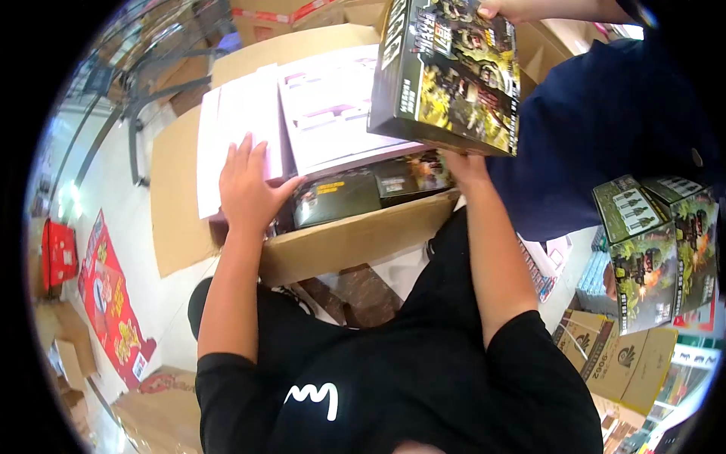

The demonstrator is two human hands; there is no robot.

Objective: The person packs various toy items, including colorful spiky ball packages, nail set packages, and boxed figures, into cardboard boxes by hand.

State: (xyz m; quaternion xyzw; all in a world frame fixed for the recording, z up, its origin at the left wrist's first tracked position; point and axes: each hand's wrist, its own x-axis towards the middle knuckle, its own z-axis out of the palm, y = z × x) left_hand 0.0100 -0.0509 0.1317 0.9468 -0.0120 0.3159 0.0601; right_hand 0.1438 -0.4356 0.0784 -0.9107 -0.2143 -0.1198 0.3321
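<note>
Number, seemingly 9062 [600, 368], on brown carton [616, 380] at lower right, near dark fan-like emblem [627, 357]. White looping mark [332, 401], letter-like, on chest of black shirt [408, 371]. Bold pale title [432, 34] on raised dark box [461, 91], unreadable. Yellow lettering [330, 186] on dark box [340, 206] inside open carton [363, 238], too small.

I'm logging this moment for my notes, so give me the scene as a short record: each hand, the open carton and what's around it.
Left hand: spread on a white box
Right hand: at the lower edge of a dark printed box, fingers partly hidden
Other person's hand: at that box's upper end
Open carton: holds white boxes and dark green boxes
Picture's right: two more printed boxes, side by side
Floor, picture's left: red printed sheet
</note>
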